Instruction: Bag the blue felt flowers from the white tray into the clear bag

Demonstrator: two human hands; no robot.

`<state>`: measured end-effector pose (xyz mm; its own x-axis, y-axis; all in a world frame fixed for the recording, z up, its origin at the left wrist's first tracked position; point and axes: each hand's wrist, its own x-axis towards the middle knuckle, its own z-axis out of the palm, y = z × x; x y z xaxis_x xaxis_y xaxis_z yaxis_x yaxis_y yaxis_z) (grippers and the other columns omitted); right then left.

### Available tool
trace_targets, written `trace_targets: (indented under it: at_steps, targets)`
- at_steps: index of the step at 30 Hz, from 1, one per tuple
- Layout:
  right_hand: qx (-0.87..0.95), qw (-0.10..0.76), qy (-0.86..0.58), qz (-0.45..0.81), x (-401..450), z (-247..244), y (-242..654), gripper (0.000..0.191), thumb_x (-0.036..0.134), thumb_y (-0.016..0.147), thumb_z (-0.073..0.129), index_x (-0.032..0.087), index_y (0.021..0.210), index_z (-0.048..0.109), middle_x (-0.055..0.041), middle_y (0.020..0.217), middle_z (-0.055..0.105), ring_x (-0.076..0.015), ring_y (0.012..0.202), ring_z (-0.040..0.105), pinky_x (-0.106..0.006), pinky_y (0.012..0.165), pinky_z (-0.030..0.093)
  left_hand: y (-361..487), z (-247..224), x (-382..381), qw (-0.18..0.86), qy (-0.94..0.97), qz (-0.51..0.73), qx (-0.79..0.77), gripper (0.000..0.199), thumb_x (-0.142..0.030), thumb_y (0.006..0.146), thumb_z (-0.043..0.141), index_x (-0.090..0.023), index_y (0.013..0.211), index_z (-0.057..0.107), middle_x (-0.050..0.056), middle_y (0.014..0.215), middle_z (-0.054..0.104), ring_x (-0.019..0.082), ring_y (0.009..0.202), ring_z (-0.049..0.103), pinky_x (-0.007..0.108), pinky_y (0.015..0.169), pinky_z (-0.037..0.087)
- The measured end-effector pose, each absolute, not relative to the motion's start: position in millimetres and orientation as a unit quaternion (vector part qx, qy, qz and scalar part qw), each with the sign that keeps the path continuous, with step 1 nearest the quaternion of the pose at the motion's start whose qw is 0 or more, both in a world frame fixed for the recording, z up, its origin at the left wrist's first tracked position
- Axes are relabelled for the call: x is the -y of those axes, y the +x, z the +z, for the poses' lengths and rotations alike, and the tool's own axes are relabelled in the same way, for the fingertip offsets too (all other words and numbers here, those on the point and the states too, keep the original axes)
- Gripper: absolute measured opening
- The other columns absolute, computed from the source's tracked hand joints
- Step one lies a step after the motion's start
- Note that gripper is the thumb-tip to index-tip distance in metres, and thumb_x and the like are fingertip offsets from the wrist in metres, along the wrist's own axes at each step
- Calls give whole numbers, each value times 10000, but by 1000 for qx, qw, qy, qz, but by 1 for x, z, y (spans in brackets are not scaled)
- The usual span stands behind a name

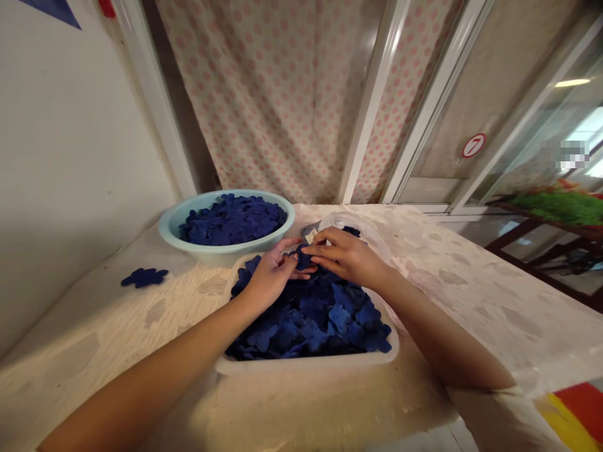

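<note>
Left hand (269, 277) half-open on blue flower cutouts (311, 320) in a white plastic tub (306, 363); right hand (343, 256) curled, grip unclear. Risk: loose cutouts spilling out from hasty raking.

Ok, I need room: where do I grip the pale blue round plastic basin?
Curl your left fingers under the rim of the pale blue basin from its left side, where it stands free; the white plastic tub crowds its near side.
</note>
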<state>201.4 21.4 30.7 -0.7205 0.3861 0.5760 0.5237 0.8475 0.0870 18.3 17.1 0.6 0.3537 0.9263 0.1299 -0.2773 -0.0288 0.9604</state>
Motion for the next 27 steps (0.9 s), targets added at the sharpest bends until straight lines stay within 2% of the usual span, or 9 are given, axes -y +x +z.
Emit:
trace_targets:
  at_steps: [3,7,10,12,15,17,19,22,27]
  targets:
    - [927,286,-219,-109,-23,28,201,222,290,875,461,206,1034,592,-69,969,559,-160,877,512,-292,751,436,19,2,-16,625,536,472,-316,420,-132,762,524,-156,1172,431,-6,707,645,175,642,672,333,668,563]
    - [925,291,-221,-108,-20,31,200,179,260,884,444,190,890,608,-60,880,568,-152,810,502,-290,715,416,20,3,-14,619,529,484,-320,417,-153,775,513,-175,1176,397,4,730,651,180,664,674,331,662,561]
    - [916,290,-255,-111,-19,34,199,208,270,898,405,160,800,552,-60,791,542,-152,747,480,-279,673,394,20,4,-14,610,535,490,-319,408,-184,781,525,-195,1160,375,-5,691,648,186,652,676,331,647,558]
    - [910,286,-276,-115,-19,33,198,254,288,915,353,163,746,494,-43,713,506,-147,682,459,-268,631,373,19,4,-15,601,545,495,-311,330,-197,782,526,-203,1088,404,-17,656,640,181,630,674,325,629,554]
    - [906,280,-291,-124,-21,31,198,312,332,929,305,181,684,426,-10,632,459,-133,603,428,-251,585,337,17,2,-16,587,573,485,-302,86,-218,790,499,-171,862,498,-4,643,640,155,604,658,291,617,541]
    - [903,285,-295,-129,-22,30,199,336,379,917,336,185,651,405,4,598,442,-123,574,417,-241,562,314,17,2,-15,581,599,461,-301,114,-232,795,480,-147,754,545,16,674,648,139,618,647,279,643,530]
    - [895,304,-302,-122,-22,28,198,351,411,894,386,182,628,397,11,581,436,-114,559,413,-233,547,298,17,2,-12,577,621,440,-296,156,-249,787,492,-132,747,587,30,735,655,139,664,641,285,687,517]
    - [889,337,-305,-60,-19,26,195,343,401,875,440,176,619,401,21,579,437,-95,546,408,-217,528,288,18,4,-8,559,659,413,-289,160,-269,732,586,-131,810,607,27,782,645,144,703,620,276,687,492]
    - [878,358,-289,130,-11,25,184,331,352,875,456,167,608,397,44,550,403,-66,511,365,-194,500,280,17,3,-8,492,711,398,-308,193,-305,677,669,-140,738,589,-21,636,576,107,571,535,218,542,418]
